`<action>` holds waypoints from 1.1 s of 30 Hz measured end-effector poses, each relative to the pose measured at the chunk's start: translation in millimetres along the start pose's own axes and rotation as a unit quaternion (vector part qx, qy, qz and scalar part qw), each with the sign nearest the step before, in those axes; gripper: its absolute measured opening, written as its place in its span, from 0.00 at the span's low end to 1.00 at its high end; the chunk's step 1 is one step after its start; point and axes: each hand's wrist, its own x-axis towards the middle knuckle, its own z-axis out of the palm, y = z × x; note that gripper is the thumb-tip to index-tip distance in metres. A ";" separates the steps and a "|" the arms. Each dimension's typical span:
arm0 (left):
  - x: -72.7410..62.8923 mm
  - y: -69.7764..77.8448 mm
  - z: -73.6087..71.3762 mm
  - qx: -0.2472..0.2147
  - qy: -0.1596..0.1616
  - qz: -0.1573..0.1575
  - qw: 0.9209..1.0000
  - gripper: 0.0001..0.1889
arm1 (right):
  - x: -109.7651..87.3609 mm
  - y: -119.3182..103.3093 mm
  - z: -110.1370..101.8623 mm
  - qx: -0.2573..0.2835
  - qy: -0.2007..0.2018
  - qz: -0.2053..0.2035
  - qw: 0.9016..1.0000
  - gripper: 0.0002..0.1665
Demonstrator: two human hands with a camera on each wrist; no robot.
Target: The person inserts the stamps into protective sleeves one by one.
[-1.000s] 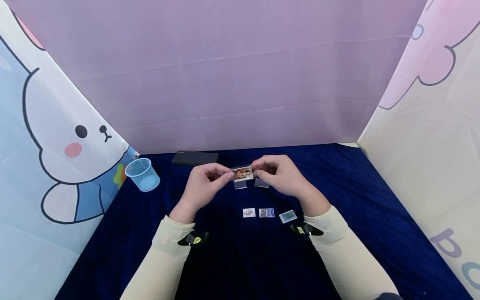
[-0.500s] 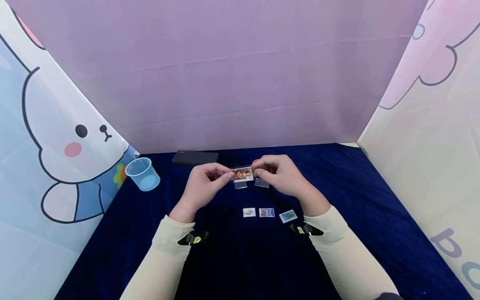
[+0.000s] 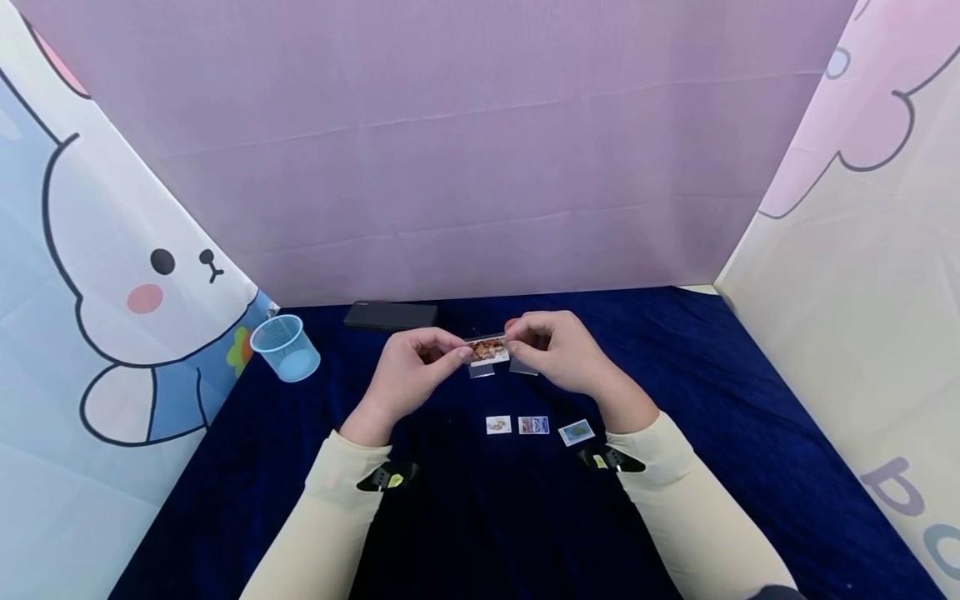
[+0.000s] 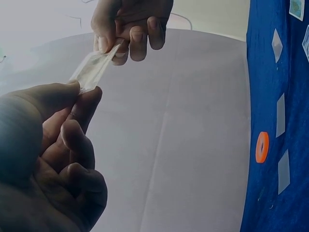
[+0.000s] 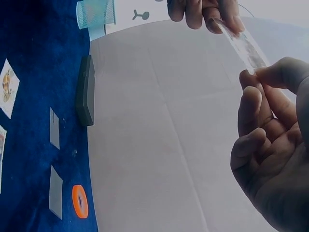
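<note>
A brown-and-white picture stamp (image 3: 489, 350), in what looks like a clear sleeve, is held up above the table between both hands. My left hand (image 3: 411, 371) pinches its left end between thumb and index finger. At the right end, my right hand (image 3: 558, 354) pinches it the same way, as the right wrist view also shows with the clear sleeve (image 5: 246, 48) seen nearly edge-on. Beneath it on the cloth lie two small translucent grey rectangles, one on the left (image 3: 482, 372) and one on the right (image 3: 524, 367). Closer to me are three stamps: one pale (image 3: 498, 425), one blue-and-red (image 3: 533, 425), one blue-green and tilted (image 3: 576, 432).
A black flat case (image 3: 390, 315) lies at the back of the dark blue cloth (image 3: 720, 467). To its left stands a light blue mesh basket (image 3: 285, 348). An orange ring-shaped roll (image 4: 262, 147) sits near the grey rectangles. Fabric walls enclose the back and sides.
The sleeved stamp and both hands have shifted very slightly to the right, and the stamp tilts a little differently. Both pinches stay as they were. Everything on the cloth is unmoved.
</note>
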 end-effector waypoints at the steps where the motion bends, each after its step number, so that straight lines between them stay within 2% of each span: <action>1: -0.1 0.4 0.1 0.001 0.000 0.001 1.000 0.03 | 0.0 -0.2 0.0 -0.001 0.000 0.001 1.000 0.04; 11: -0.7 -0.1 0.8 0.002 -0.003 -0.002 1.000 0.03 | 0.3 -4.8 -0.8 0.009 -0.005 0.005 1.000 0.02; 16: -0.4 0.2 1.0 0.005 0.001 -0.004 1.000 0.02 | 0.1 -4.5 -2.2 0.008 0.000 0.003 1.000 0.05; 26: 0.2 -0.5 1.2 0.007 -0.002 0.003 1.000 0.03 | 0.7 -3.4 -2.3 0.000 0.001 -0.005 1.000 0.04; 33: 2.2 -6.3 -3.1 0.010 0.014 0.008 1.000 0.04 | 0.4 1.1 -4.0 -0.009 -0.002 0.015 1.000 0.07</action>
